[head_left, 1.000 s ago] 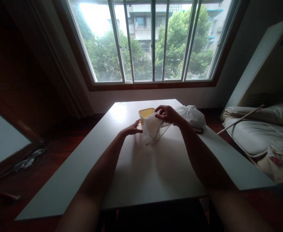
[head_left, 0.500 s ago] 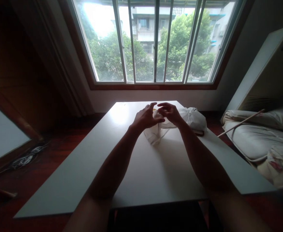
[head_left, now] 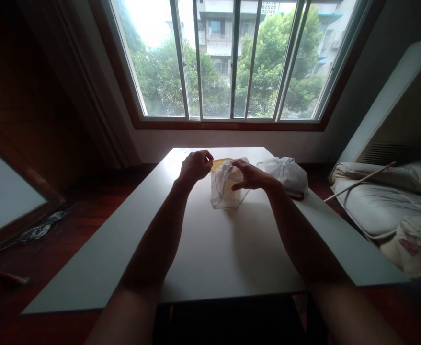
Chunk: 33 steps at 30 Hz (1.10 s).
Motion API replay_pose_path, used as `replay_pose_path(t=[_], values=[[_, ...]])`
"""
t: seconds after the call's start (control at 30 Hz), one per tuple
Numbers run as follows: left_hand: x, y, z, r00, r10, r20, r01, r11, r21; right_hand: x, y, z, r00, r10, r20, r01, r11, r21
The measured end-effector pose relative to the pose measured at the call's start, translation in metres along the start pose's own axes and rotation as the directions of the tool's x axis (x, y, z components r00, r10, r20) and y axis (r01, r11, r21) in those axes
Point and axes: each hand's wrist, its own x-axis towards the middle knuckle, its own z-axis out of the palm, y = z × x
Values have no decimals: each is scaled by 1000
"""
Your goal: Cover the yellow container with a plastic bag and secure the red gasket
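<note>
A thin whitish plastic bag [head_left: 221, 194] stands on the far half of the table, around a pale yellowish container [head_left: 221, 163] whose rim shows at the top. At the bag's upper left edge, my left hand [head_left: 196, 166] is closed, its thumb and fingertips pinched together at the plastic. My right hand [head_left: 254, 176] is on the other side, fingers and thumb apart, against the bag's right side. What lies inside the container is hidden.
A second white bag [head_left: 285, 173], tied and full, sits at the right on the white table [head_left: 196, 258], with a dark flat edge under it. Right of the table is a pale padded seat [head_left: 371, 201] with a thin stick [head_left: 361, 181]. A window is ahead.
My hands have moved apart, the left one going left and closing at the bag's edge. The bag's top has come into view between them, with the yellowish rim showing.
</note>
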Motion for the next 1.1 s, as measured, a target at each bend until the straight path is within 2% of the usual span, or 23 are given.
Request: replay_pose_path(t=[0.1, 0.2, 0.3, 0.4, 0.57, 0.73, 1.0, 1.1], values=[[-4, 10, 0, 999, 35, 20, -34, 997, -68, 3, 4, 4, 1000, -10, 7, 10, 999, -37], [-10, 21, 5, 988, 128, 85, -117, 985, -124, 5, 5, 6, 999, -39, -15, 38, 998, -46], [-15, 25, 13, 963, 210, 168, -197, 976, -87, 5, 2, 5, 996, -83, -45, 81, 996, -46], [-15, 24, 19, 949, 228, 217, -227, 973, -28, 6, -1, 4, 990, -107, -92, 103, 994, -46], [-10, 18, 12, 977, 123, 174, -130, 991, 24, 9, 4, 3, 962, -55, -268, 53, 998, -16], [-3, 4, 1, 989, 42, 144, -39, 999, -28, 10, 14, 2, 916, 37, -400, 36, 984, 173], [7, -24, -6, 964, 160, 212, -159, 987, -20, 10, 26, -4, 865, 100, -492, 70, 946, 316], [8, -30, -7, 962, 143, 232, -138, 990, -37, 9, 29, -6, 850, 121, -512, 39, 956, 291]])
